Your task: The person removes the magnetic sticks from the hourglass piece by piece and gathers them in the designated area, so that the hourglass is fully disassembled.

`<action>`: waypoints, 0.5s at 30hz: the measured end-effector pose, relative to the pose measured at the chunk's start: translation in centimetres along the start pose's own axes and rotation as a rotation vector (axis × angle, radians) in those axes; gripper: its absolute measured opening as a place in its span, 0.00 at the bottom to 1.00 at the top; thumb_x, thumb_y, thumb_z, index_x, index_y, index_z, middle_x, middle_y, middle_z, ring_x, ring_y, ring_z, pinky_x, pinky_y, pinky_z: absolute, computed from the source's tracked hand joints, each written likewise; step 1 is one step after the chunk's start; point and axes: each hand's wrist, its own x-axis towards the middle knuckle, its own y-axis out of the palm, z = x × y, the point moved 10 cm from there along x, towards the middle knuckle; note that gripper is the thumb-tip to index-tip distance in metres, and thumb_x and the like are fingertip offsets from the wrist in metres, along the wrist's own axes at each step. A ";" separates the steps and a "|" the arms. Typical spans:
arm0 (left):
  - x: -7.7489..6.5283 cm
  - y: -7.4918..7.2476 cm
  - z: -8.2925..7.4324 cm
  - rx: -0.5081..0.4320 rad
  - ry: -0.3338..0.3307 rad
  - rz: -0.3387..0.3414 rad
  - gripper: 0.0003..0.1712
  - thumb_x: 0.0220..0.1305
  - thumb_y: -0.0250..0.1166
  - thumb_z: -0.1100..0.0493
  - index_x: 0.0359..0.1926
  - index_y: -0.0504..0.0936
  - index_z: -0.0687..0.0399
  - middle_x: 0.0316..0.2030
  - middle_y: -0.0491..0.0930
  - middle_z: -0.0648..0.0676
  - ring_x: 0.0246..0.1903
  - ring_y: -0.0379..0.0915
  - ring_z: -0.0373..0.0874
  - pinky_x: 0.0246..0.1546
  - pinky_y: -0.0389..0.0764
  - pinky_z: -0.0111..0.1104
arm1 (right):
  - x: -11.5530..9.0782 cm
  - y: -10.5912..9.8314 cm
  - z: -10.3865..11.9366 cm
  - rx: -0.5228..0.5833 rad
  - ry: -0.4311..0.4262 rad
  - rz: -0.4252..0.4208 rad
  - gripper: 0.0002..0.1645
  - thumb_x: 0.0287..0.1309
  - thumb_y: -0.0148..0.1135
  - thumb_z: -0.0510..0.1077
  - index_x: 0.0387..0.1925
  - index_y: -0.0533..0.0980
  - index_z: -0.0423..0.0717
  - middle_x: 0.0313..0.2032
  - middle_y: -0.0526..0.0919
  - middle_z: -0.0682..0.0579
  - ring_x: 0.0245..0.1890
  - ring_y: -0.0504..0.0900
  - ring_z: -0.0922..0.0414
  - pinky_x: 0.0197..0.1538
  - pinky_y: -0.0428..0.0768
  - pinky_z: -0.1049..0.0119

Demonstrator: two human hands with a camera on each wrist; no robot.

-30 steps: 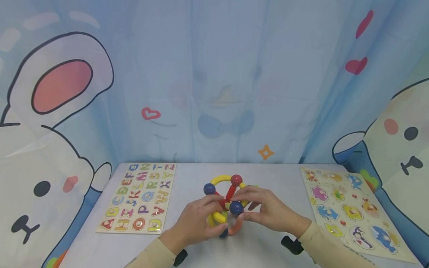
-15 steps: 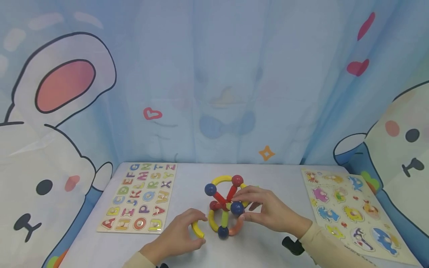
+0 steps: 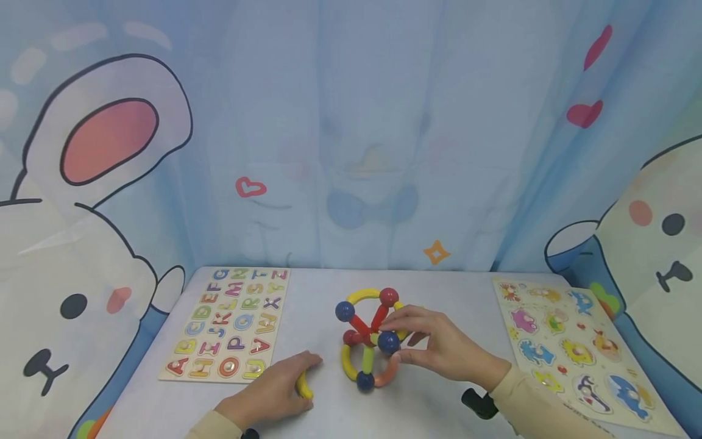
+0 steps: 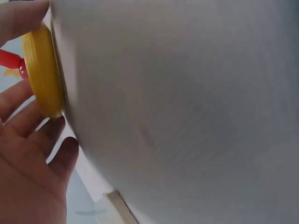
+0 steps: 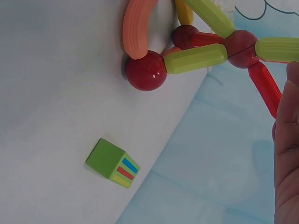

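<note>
A ball-and-stick magnetic model (image 3: pixel 368 360) stands mid-table, built of red and blue balls with straight and curved sticks. My right hand (image 3: pixel 439 344) pinches it at a blue ball (image 3: pixel 389 342) on its right side. To the left of the model, apart from it, my left hand (image 3: pixel 271 388) holds a yellow curved stick (image 3: pixel 304 386) low at the table. In the left wrist view, the thumb lies at one end of the yellow curved stick (image 4: pixel 43 70) and fingers at the other. Green sticks (image 5: pixel 196 59) and a red ball (image 5: pixel 146 71) of the model show in the right wrist view.
An alphabet puzzle board (image 3: pixel 219 341) lies at the left. At the right lies an animal puzzle board (image 3: pixel 576 347). The right wrist view shows a small green block (image 5: pixel 112 163) with coloured stripes near the table's edge. A printed curtain (image 3: pixel 373 134) hangs behind.
My left hand has drawn the yellow curved stick away from the model, leftward and toward the table's near side. The right hand keeps its place on the model.
</note>
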 end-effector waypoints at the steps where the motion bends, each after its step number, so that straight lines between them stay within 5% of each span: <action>1: 0.0 -0.1 0.1 0.022 -0.001 -0.002 0.42 0.49 0.79 0.46 0.66 0.73 0.39 0.66 0.70 0.44 0.68 0.63 0.48 0.65 0.68 0.46 | 0.0 0.0 0.0 0.001 -0.001 0.000 0.28 0.54 0.71 0.62 0.56 0.81 0.59 0.54 0.78 0.64 0.50 0.78 0.59 0.44 0.84 0.65; 6: -0.3 -1.3 0.2 0.110 0.016 -0.062 0.39 0.43 0.79 0.36 0.58 0.81 0.41 0.58 0.74 0.46 0.56 0.72 0.44 0.58 0.76 0.42 | 0.0 0.0 0.0 0.009 -0.001 -0.001 0.28 0.56 0.71 0.61 0.57 0.81 0.59 0.54 0.78 0.63 0.50 0.78 0.59 0.44 0.84 0.64; 9: -0.5 -1.9 0.2 0.117 0.030 -0.101 0.28 0.45 0.80 0.41 0.48 0.86 0.41 0.50 0.75 0.44 0.47 0.73 0.40 0.51 0.79 0.37 | 0.0 -0.1 0.0 0.014 -0.005 -0.005 0.27 0.56 0.72 0.59 0.56 0.81 0.58 0.54 0.78 0.63 0.50 0.78 0.58 0.43 0.84 0.64; 15: -1.2 -2.4 0.6 0.108 0.033 -0.101 0.23 0.44 0.80 0.40 0.41 0.88 0.41 0.48 0.76 0.44 0.45 0.74 0.41 0.51 0.79 0.40 | 0.0 -0.1 0.1 0.032 -0.005 -0.002 0.25 0.56 0.74 0.51 0.56 0.82 0.56 0.55 0.77 0.62 0.52 0.78 0.57 0.43 0.85 0.63</action>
